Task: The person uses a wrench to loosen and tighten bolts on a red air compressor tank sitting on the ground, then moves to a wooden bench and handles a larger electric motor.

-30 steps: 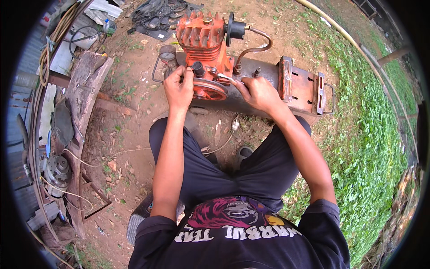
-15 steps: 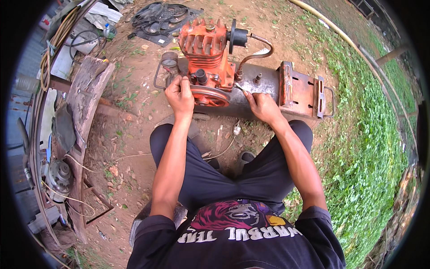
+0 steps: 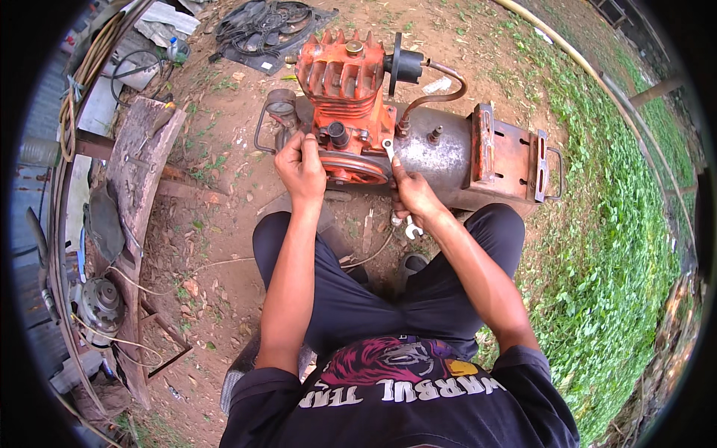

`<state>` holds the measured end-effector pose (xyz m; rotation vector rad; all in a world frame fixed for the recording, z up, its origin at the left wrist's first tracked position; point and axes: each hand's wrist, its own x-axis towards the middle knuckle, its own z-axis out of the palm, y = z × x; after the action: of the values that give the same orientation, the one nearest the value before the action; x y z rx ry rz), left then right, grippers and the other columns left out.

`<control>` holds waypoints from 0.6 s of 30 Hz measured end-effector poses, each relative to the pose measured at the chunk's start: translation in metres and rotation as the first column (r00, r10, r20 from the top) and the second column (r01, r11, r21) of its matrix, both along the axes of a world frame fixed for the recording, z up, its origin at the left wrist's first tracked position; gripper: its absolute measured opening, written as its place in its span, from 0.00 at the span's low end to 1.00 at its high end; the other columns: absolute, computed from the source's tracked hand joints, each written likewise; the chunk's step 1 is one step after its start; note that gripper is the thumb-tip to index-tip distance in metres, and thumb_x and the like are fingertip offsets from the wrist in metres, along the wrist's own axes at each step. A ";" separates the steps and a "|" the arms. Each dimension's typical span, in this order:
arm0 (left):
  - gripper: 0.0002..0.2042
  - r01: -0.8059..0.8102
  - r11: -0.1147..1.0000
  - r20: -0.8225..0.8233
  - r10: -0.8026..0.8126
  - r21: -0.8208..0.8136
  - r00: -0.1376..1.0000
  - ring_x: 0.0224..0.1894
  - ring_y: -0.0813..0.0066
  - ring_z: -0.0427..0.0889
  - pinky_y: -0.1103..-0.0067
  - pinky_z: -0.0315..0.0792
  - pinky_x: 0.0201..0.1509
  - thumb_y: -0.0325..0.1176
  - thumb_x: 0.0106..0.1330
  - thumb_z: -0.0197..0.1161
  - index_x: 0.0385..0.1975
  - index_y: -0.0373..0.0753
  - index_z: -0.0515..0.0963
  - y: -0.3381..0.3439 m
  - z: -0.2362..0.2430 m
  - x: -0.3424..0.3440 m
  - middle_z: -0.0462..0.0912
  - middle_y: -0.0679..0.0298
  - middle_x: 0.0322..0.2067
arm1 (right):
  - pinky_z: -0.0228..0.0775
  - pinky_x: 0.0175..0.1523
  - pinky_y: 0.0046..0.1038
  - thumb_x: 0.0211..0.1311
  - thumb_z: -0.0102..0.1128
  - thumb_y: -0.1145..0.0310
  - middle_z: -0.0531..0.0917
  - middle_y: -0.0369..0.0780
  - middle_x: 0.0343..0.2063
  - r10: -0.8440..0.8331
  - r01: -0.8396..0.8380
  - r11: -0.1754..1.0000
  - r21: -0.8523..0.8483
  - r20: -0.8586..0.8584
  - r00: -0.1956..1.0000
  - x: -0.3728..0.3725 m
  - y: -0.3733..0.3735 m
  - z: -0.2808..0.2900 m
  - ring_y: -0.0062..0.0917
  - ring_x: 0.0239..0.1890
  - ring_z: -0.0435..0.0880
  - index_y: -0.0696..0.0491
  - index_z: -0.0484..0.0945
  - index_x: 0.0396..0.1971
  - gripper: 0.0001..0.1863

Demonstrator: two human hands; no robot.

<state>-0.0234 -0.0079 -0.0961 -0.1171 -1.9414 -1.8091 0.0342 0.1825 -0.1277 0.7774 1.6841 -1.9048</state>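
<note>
1. Okay, from where I stand: right hand [image 3: 415, 198] closed around a combination wrench [image 3: 389, 152]; ring end sticks out above the fingers, open end pokes out below.
2. Ring end sits at the base of the orange compressor pump [image 3: 343, 86], right by the pulley [image 3: 351, 171]; cannot tell if it is on a bolt.
3. Left hand [image 3: 301, 168]: fingers curled, thumb pressed to them, at the pulley's left side. Cannot tell if anything is pinched.
4. Black cap [image 3: 338, 136] stands between the hands, nearer the left.
5. Pump body rises beyond both hands, on a grey tank [image 3: 452, 153] running past the right hand.
6. Gauge [image 3: 281, 109]: just beyond the left hand.
7. Bent metal pipe [image 3: 457, 91]: beyond the right hand.
8. Slotted rusty bracket [image 3: 515, 160]: right of the right hand.
9. Weathered plank [image 3: 138, 179]: well left of the left hand.
</note>
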 end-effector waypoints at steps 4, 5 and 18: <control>0.15 0.005 0.999 0.004 -0.006 0.033 1.000 0.21 0.88 0.56 0.80 0.50 0.23 0.27 0.65 0.53 0.16 0.36 0.61 0.004 0.001 0.000 0.58 0.76 0.16 | 0.49 0.14 0.23 0.71 0.40 0.41 0.58 0.29 0.14 -0.167 0.172 0.950 -0.262 0.042 0.985 0.002 -0.018 -0.004 0.15 0.11 0.55 0.52 0.62 0.26 0.27; 0.15 0.009 0.999 0.007 -0.009 0.035 1.000 0.21 0.88 0.56 0.80 0.50 0.23 0.27 0.65 0.53 0.16 0.36 0.61 0.003 -0.001 0.000 0.58 0.76 0.16 | 0.49 0.14 0.23 0.71 0.39 0.40 0.58 0.30 0.14 -0.190 0.196 0.946 -0.257 0.049 0.981 0.003 -0.025 0.002 0.15 0.11 0.56 0.51 0.62 0.26 0.27; 0.17 -0.024 0.984 -0.076 0.011 -0.175 0.997 0.36 0.76 0.71 0.77 0.66 0.42 0.40 0.60 0.69 0.38 0.34 0.72 -0.002 0.025 0.002 0.74 0.63 0.33 | 0.65 0.24 0.32 0.53 0.55 0.28 0.76 0.39 0.11 0.716 -0.524 0.417 0.742 0.087 0.693 -0.076 0.082 0.041 0.26 0.17 0.75 0.57 0.78 0.13 0.40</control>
<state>-0.0212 -0.0098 -0.0712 -0.2219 -2.0400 -1.5962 -0.0417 0.2642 -0.0867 0.0429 2.4746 -0.7664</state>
